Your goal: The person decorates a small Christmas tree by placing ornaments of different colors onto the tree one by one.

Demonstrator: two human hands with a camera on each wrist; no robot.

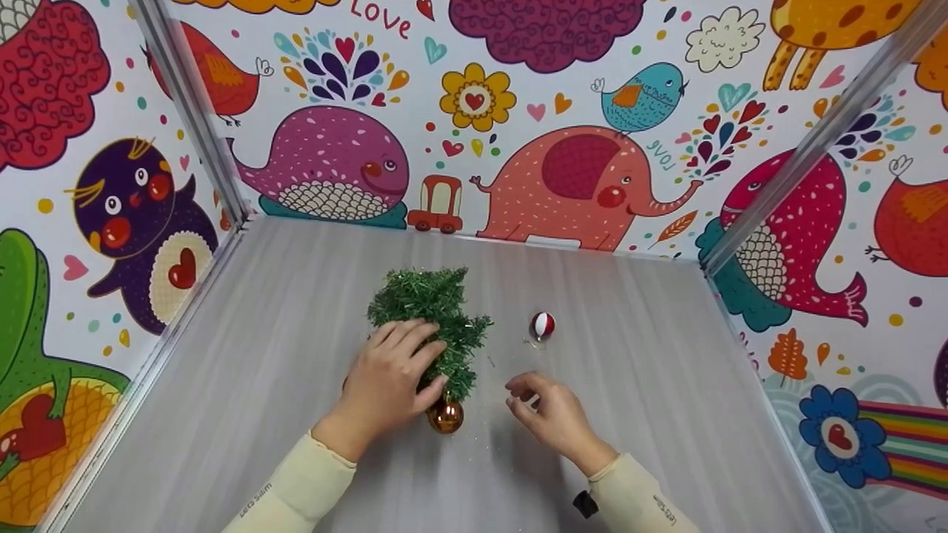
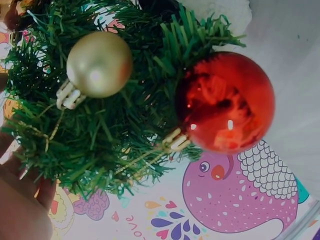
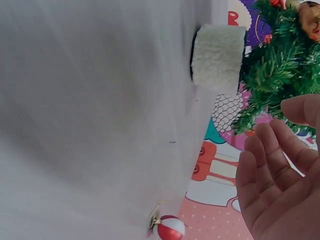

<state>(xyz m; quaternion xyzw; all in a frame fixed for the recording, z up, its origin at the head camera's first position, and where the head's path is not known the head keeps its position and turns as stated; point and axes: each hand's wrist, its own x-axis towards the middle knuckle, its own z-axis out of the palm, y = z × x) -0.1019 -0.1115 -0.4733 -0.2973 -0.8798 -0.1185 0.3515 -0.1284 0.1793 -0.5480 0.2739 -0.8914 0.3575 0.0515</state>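
Note:
A small green Christmas tree (image 1: 433,296) stands mid-table on a white fuzzy base (image 3: 219,57). My left hand (image 1: 389,374) holds its near side, fingers and thumb among the branches; some fingertips are hidden there. A shiny copper ball ornament (image 1: 446,416) hangs by the thumb. In the left wrist view, a matte gold ball (image 2: 100,65) and a shiny red ball (image 2: 227,102) hang on the branches. My right hand (image 1: 552,414) hovers right of the tree, its fingers loosely bent and holding nothing. Beyond it lies a red-and-white ball ornament (image 1: 543,324) with its string.
The grey tabletop (image 1: 629,311) is bounded by printed cartoon walls (image 1: 518,170) at the back and both sides. Metal posts (image 1: 196,126) stand at the corners. Tiny scraps lie on the table near the tree.

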